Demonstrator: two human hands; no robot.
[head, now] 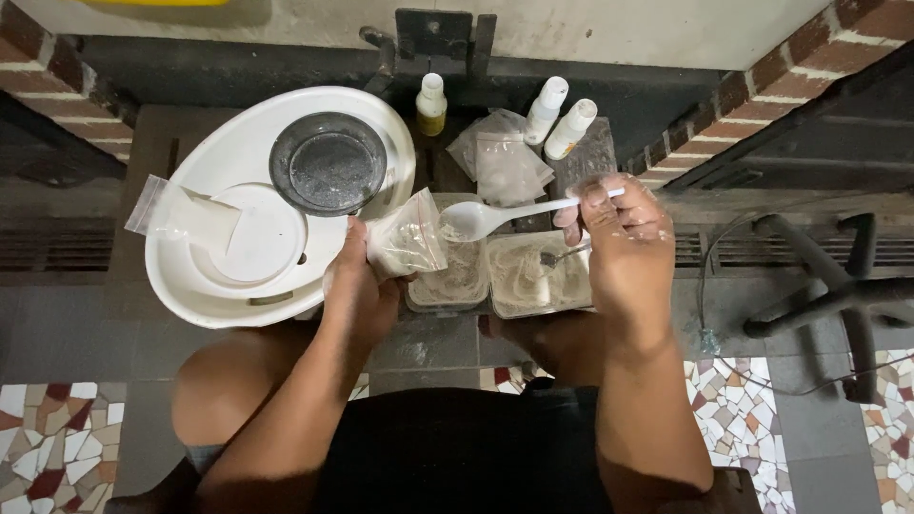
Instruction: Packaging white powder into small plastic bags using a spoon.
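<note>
- I see a big white basin on the left of the bench, the largest thing here; a round dark pan with grey dust sits on its upper part, and a white lid lies inside it.
- My left hand comes up from below, just right of the basin, and grips a small clear bag with a red seal strip. Thumb and fingers are closed on the bag's lower left side; the bag stands up with its mouth toward the spoon.
- My right hand pinches the handle end of a white plastic spoon between thumb and fingertips. The spoon lies nearly level, its bowl pointing left, just beside the bag's mouth and above the tubs.
- Two clear tubs stand side by side between my hands, both holding pale powder. A small metal spoon rests in the right tub.
- Another flat clear bag lies over the basin's left rim.
- A heap of spare bags sits behind the tubs.
- Three small bottles stand at the back: one with a yellowish body on the left, two white ones leaning to the right.
</note>
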